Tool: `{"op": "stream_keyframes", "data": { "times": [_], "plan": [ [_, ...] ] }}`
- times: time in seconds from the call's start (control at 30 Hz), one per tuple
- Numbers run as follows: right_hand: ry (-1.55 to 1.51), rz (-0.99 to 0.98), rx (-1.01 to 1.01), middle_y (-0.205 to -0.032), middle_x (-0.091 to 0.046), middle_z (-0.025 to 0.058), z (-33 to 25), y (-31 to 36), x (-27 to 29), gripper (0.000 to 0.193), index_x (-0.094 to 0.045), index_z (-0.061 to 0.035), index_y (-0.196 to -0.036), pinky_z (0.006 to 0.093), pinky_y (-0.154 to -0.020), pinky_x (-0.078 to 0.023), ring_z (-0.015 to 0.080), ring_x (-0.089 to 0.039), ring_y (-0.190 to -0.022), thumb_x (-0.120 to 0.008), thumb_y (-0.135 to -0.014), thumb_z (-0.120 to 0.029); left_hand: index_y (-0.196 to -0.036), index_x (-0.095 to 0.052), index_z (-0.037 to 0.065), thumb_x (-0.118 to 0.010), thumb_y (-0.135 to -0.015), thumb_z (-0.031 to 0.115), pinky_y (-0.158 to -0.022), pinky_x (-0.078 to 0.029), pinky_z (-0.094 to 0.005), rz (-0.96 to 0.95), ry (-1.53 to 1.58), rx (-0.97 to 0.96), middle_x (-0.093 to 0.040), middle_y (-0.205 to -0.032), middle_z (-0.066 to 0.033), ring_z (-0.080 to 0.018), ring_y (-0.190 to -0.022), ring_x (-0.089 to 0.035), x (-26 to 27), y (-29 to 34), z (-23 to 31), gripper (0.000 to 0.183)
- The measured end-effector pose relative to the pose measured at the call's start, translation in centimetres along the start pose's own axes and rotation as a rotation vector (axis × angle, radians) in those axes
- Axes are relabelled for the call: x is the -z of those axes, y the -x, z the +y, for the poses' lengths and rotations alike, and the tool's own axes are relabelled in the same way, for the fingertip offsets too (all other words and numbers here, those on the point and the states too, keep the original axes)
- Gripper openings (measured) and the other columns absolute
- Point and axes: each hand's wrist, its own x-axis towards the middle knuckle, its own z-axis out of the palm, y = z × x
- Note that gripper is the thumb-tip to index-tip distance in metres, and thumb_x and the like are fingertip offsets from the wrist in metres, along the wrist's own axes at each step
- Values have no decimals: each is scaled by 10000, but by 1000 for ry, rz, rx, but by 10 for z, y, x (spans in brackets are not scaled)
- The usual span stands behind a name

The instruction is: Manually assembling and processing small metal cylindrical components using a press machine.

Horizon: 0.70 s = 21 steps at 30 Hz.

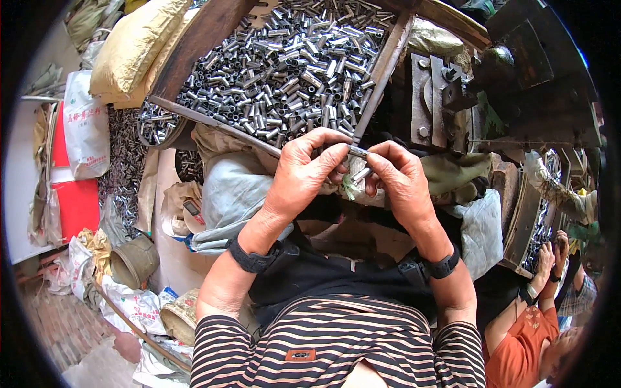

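My left hand (303, 169) and my right hand (404, 180) meet in front of a wooden tray (217, 121). Between their fingertips is a short, shiny metal tube (358, 152), pinched at its left end by the left hand and at its right end by the right. Just below it, a second metal tube (361, 175) shows beside the curled lower fingers of my right hand. A heap of similar loose metal tubes (291, 71) fills the tray beyond my hands. The inner fingers of both hands are partly hidden.
A dark steel machine (446, 97) stands at the right of the tray. Yellow sacks (139, 48) lie at the far left, a bucket (134, 260) nearer. At the lower right, a co-worker in orange (524, 343) reaches into another tray (517, 226) of metal parts.
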Motion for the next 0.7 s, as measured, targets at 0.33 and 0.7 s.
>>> {"op": "stream_keyframes", "data": {
  "times": [0.33, 0.7],
  "plan": [
    [-75, -133, -198, -703, -589, 22, -4, -1, 6, 175, -588, -10, -927, 207, -505, -466, 76, -560, -552, -595, -907, -185, -981, -645, -5, -617, -880, 112, -618, -471, -212, -15, -502, -302, -613, -823, -28, -63, -688, -572, 2, 1, 10, 157],
    [-209, -280, -372, -715, -602, 38, -10, 8, 17, 177, -576, -27, -946, 188, -478, -455, 82, -567, -547, -591, -911, -200, -1009, -616, -3, -611, -897, 147, -612, -493, -210, -266, -43, 107, -626, -796, -32, -67, -687, -586, 3, 9, 12, 188]
  ]
}}
